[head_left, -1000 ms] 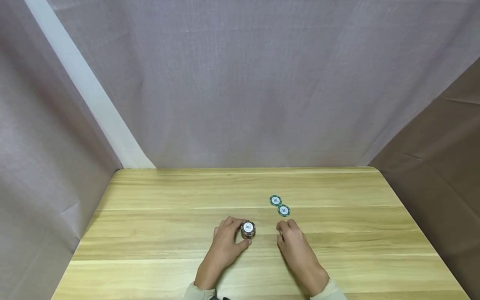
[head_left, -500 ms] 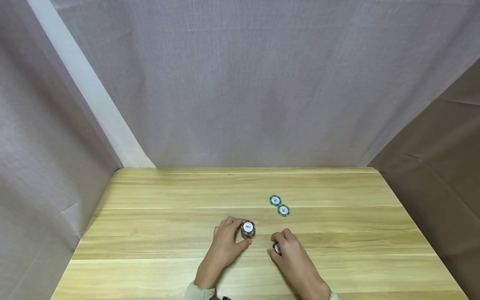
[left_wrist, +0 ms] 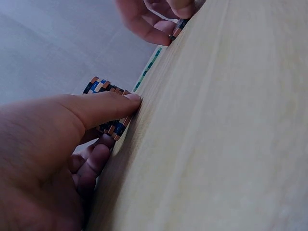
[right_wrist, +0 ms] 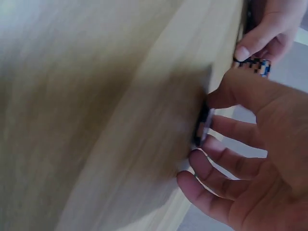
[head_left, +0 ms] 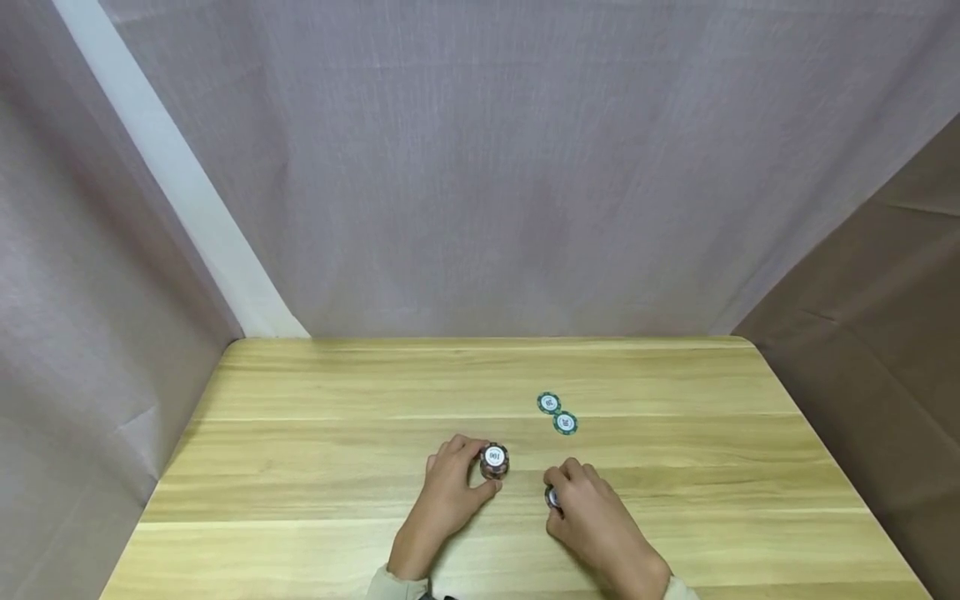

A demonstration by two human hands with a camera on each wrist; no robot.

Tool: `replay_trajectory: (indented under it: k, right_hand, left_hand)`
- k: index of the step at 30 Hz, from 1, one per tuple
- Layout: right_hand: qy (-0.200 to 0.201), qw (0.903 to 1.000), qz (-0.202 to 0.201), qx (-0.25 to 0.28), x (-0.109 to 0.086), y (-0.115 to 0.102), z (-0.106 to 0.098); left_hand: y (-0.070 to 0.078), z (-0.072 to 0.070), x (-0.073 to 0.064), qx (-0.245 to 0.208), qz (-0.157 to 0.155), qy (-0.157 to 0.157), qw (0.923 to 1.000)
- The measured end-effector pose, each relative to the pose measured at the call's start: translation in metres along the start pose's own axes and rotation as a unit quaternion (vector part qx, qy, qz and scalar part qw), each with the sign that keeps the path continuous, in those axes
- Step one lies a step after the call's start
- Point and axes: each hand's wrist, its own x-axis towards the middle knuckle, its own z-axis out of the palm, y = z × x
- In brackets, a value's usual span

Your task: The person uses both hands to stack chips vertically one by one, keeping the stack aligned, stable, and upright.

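A short stack of dark poker chips [head_left: 495, 458], its top face marked 100, stands on the table. My left hand [head_left: 448, 493] grips it from the left, thumb at the near side and fingers at the far side; the layered edges of the stack [left_wrist: 103, 88] show in the left wrist view. To the right, my right hand [head_left: 596, 512] holds a dark poker chip [head_left: 552, 497] low at the table surface between thumb and fingers. In the right wrist view this chip [right_wrist: 204, 126] lies at the thumb and fingertips, the other fingers spread beside it. Part of it is hidden under the hand.
Two green poker chips marked 20, a farther one [head_left: 549, 403] and a nearer one [head_left: 566, 423], lie flat and edge to edge beyond my right hand. The wooden table [head_left: 337, 400] ends at a grey curtain [head_left: 480, 167] behind.
My right hand has moved toward me and slightly left, and the dark chip now shows between its fingers. The left hand stays at the stack.
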Motion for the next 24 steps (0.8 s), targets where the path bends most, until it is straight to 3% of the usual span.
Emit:
replay_trajectory:
  k: [4, 10, 15, 19, 24]
  right_hand:
    - [0.028, 0.9994, -0.016, -0.008, 0.006, 0.001, 0.003]
    - [0.048, 0.9974, -0.022, 0.049, 0.022, -0.01, 0.001]
    - [0.069, 0.9924, -0.059, 0.084, 0.034, -0.022, -0.001]
    - [0.064, 0.9908, -0.074, 0.093, 0.041, -0.031, -0.003]
    - [0.051, 0.9926, -0.087, 0.068, 0.048, -0.038, -0.003]
  left_hand:
    - [-0.002, 0.001, -0.001, 0.002, 0.003, 0.0, 1.0]
    - [-0.002, 0.001, 0.0, 0.01, 0.008, 0.0, 0.9999]
    - [-0.004, 0.0, 0.0, 0.017, 0.012, -0.001, 0.9998]
    - [-0.004, 0.0, -0.001, 0.021, 0.02, 0.001, 0.9996]
    - [-0.005, 0.0, -0.001, 0.03, 0.02, -0.001, 0.9994]
